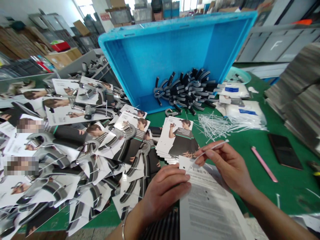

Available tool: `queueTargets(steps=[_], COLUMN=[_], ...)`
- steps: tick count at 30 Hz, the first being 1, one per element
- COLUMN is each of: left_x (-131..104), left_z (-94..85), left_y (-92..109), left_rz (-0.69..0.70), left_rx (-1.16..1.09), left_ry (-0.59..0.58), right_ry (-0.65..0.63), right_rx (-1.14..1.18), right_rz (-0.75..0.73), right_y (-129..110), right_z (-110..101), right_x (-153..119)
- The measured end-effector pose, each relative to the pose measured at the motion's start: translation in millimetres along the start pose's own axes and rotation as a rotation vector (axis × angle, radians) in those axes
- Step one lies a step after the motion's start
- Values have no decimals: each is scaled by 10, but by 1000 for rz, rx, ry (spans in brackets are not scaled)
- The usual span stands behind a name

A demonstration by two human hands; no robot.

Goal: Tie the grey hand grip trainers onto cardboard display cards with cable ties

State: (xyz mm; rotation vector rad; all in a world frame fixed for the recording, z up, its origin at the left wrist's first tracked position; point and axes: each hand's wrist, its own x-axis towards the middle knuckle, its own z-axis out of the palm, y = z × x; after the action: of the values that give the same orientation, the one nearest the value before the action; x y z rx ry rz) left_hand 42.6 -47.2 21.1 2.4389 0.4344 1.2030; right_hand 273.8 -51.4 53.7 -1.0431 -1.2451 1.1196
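Observation:
A printed cardboard card [207, 206], its text side facing me, is held along its left edge by my left hand [165, 186], fingers closed on it. Between the thumb and fingers of my right hand [227, 163] is a white cable tie [220, 144], its thin end down at the card's top near a punched hole. Just beyond my hands lies a stack of picture cards [183, 136]. A pile of loose cable ties [212, 125] is spread behind my right hand. To the left are heaped hand grip strengtheners [125, 133] tied to cards.
A tilted blue crate [160, 46] holds several loose hand grips [190, 88]. Plastic bags of ties [246, 111], a pink pen-like stick [264, 164] and a dark phone [285, 151] lie on the green tabletop [240, 140]. Grey stacked sheets [300, 86] stand at right; a person [157, 11] is behind the crate.

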Motion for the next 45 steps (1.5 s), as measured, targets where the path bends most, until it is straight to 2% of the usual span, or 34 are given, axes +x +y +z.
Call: queueTargets(steps=[9,19,24,30,37,41,45], left_x=[-6,-75,-57,-11,11,-6,-34], left_z=[34,90,89,94,70,62,76], left_y=[-5,-56,-45,-42,-26,-32,-44], left_rz=[-15,-104,-87,-76,-66,-63,-59], left_rx=[-25,-52,-59,-48,-14,19,32], left_ry=[-19,6,-25,-17,-29,-45,-64], right_ry=[30,-115,-133,-84,-203,-194,-194], right_rx=[46,93,107,118,7,-36,38], right_rz=[21,171,207,204,318,325,349], right_y=[78,171,183,198,237,302,306], right_z=[-30,18,4,-41,-154,-225,-268], right_x=[10,-45,-53,-24,29,10,-6])
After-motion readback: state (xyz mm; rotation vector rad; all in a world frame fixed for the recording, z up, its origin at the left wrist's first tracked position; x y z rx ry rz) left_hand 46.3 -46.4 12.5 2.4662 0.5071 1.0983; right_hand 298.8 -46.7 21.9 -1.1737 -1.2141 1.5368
